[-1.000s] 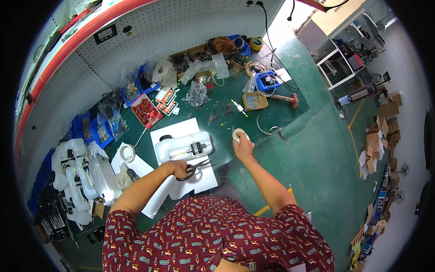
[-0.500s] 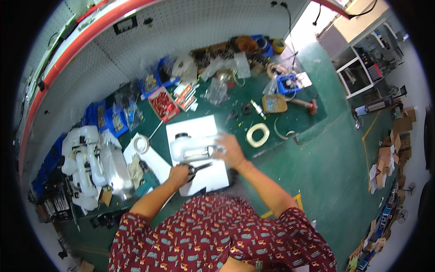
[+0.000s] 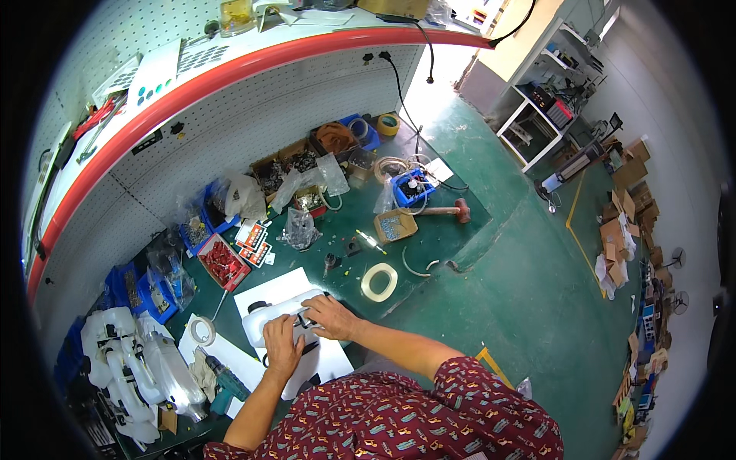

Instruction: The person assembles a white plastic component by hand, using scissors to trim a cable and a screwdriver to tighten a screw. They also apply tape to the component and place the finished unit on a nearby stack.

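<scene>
Head view. White plastic tank point(image 3: 264, 319), black cap at its left end, lies on white paper point(image 3: 330, 361) on the green bench point(image 3: 345, 268). Both hands at its right-hand part.

Left hand point(image 3: 284, 346): fingers pointing away from the body, slightly parted, tips at the tank's near side. Grip, if any, cannot be told.

Right hand point(image 3: 331, 317): comes in from the right, fingers bent over the tank's right end, tips directed left. Small black fitting point(image 3: 302, 320) on the tank shows between the two hands' fingertips; whether either pinches it, cannot tell.

Black scissors point(image 3: 310, 348) beside the left hand, partly covered by it. Cream tape roll point(image 3: 379, 282) flat on the bench, right of the tank, apart from the fingers. Drill point(image 3: 228, 377) left of the left forearm.
</scene>
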`<move>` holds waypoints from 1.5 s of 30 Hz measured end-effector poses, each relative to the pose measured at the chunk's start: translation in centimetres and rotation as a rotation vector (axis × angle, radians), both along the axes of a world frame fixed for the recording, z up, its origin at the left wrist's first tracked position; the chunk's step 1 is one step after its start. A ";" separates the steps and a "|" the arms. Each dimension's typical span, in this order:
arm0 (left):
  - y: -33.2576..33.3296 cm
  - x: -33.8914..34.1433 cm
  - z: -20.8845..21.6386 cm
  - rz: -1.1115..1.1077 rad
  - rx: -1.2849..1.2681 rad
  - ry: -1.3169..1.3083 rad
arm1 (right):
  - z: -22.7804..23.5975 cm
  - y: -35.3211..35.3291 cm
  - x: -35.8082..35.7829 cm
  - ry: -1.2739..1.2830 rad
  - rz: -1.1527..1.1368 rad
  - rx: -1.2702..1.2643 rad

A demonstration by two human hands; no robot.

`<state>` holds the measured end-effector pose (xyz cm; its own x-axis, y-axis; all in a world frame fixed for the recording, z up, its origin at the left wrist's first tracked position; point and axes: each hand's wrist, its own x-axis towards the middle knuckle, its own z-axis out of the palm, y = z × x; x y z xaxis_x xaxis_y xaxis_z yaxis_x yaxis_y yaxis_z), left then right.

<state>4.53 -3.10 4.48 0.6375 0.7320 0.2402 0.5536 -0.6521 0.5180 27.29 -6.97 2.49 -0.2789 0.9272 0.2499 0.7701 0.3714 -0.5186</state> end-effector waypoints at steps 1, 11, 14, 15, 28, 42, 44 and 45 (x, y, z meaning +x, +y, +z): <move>0.2 0.6 -0.3 0.028 0.008 0.050 | 0.3 0.0 1.0 0.055 0.010 0.015; 0.5 2.4 -2.3 0.216 -0.030 0.329 | -4.6 6.7 28.7 -0.121 -0.858 0.139; 0.5 3.0 -2.2 0.248 -0.025 0.409 | -5.6 7.4 33.0 -0.283 -0.835 -0.056; 0.5 3.2 -2.3 0.261 -0.013 0.423 | -5.7 7.5 33.8 -0.289 -0.785 -0.037; 1.0 9.5 -1.1 0.541 -0.333 -0.095 | 5.9 -0.5 29.8 0.189 -0.568 0.152; -2.5 25.4 -1.1 0.084 -1.223 -0.406 | 3.5 -2.8 19.7 1.228 -0.652 -0.592; -2.6 25.5 -0.8 0.025 -1.083 -0.293 | 5.2 -0.1 18.3 1.440 -0.804 -0.694; -2.5 25.5 -0.7 -0.006 -1.026 -0.228 | 5.0 0.2 18.1 1.416 -0.801 -0.683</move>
<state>30.01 -5.62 3.82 0.6593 0.6494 -0.3789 0.3721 0.1560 0.9150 45.41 -6.79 7.45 0.3229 0.7474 -0.5806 -0.5002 -0.3861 -0.7751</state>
